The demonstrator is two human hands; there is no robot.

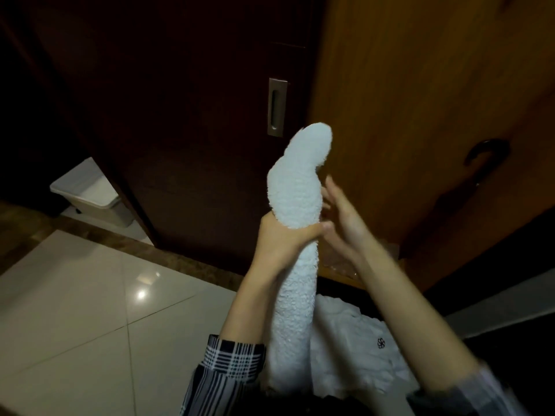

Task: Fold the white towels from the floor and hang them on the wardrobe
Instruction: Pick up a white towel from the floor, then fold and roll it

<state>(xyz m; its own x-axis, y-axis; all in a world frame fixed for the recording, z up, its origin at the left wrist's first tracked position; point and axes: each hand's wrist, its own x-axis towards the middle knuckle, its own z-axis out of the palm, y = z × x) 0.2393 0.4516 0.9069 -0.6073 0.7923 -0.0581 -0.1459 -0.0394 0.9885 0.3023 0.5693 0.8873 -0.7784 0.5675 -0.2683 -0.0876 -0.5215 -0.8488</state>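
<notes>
A: Nearest us, what's down by the plaid sleeve (231, 358)?

B: More white towels (360, 334), 1 with a small dark emblem, lying crumpled low at the right of the pale floor tiles (90, 295). They wait their turn.

A: And the towel in hand?

B: The folded white towel (295, 223) stands up as 1 long narrow band. The left hand (282, 235) is wrapped around its middle, thumb across the front. The top flops over to the right.

A: The right hand (342, 217)?

B: Flat, fingers straight, just beside the towel's right edge; gripping nothing. It looks a little blurred, so I cannot tell if it touches.

A: How to finish this well?

B: I'd say steady the drooping top with that flat palm and keep the left grasp firm, so the fold doesn't spring apart on the way up to the brown wardrobe door (420, 100) behind. The dark hook-like handle (486, 151) sits further right; the sliding door's recessed pull (277, 107) and the bin (90, 193) lie beyond.
</notes>
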